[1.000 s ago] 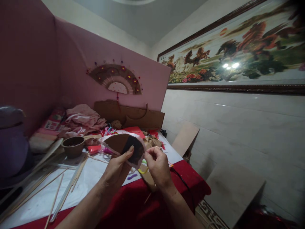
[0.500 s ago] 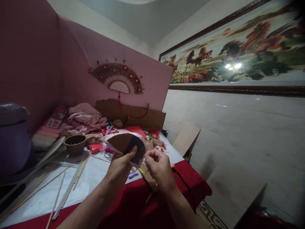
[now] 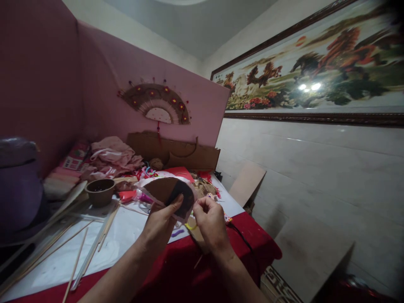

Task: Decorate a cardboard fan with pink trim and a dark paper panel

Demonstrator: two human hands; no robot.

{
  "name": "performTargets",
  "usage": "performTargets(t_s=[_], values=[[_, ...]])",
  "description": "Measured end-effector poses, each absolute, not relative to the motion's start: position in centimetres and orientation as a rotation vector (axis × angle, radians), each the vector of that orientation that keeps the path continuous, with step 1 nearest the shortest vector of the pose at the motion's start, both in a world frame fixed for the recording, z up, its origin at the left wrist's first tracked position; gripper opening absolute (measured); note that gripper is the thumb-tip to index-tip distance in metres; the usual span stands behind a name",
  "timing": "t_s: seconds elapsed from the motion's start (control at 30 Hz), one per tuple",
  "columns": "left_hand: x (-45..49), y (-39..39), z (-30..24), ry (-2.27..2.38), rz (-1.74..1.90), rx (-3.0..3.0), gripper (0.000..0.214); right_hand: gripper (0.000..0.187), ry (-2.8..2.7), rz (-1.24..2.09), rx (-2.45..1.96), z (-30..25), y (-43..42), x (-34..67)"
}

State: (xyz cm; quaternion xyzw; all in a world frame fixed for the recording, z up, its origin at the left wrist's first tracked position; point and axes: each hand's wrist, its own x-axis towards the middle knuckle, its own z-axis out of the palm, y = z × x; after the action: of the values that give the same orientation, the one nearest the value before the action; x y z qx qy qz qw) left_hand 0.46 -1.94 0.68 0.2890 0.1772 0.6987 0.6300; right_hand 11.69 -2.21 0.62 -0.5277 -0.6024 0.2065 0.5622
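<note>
My left hand [image 3: 162,225] grips a semicircular brown cardboard piece [image 3: 164,190] with a dark patch and a white fabric border; the thumb presses on its face. My right hand [image 3: 211,221] is closed in a pinch at the piece's right edge, on the white border as far as I can tell. Both hands are raised above the table's near right corner, over the red cloth [image 3: 202,269].
White paper [image 3: 126,235] covers the table, with bamboo sticks [image 3: 91,248], a brown bowl [image 3: 100,191], pink cloth [image 3: 110,158], cardboard sheets [image 3: 176,153] and coloured bits. A finished fan [image 3: 156,105] hangs on the pink partition. A purple object [image 3: 17,181] stands at left. Cardboard boards [image 3: 248,183] lean against the wall.
Both hands and the cardboard piece have shifted slightly right and stayed together; the grip is unchanged. The view moved a little.
</note>
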Motion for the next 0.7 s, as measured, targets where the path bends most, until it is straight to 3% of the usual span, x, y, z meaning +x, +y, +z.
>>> performTargets(t_s=[0.23, 0.5, 0.7], values=[[0.6, -2.1, 0.8, 0.432, 1.607, 0.654, 0.047, 0.014, -1.461, 0.455, -1.147, 0.1, -2.2, 11.8], [0.3, -1.8, 0.6, 0.415, 1.562, 0.662, 0.034, 0.012, -1.727, 0.103, -1.166, 0.3, -2.7, 12.2], [-0.2, -1.5, 0.6, 0.402, 1.349, 0.602, 0.014, 0.032, -1.400, 0.604, -1.005, 0.3, -2.3, 12.8]])
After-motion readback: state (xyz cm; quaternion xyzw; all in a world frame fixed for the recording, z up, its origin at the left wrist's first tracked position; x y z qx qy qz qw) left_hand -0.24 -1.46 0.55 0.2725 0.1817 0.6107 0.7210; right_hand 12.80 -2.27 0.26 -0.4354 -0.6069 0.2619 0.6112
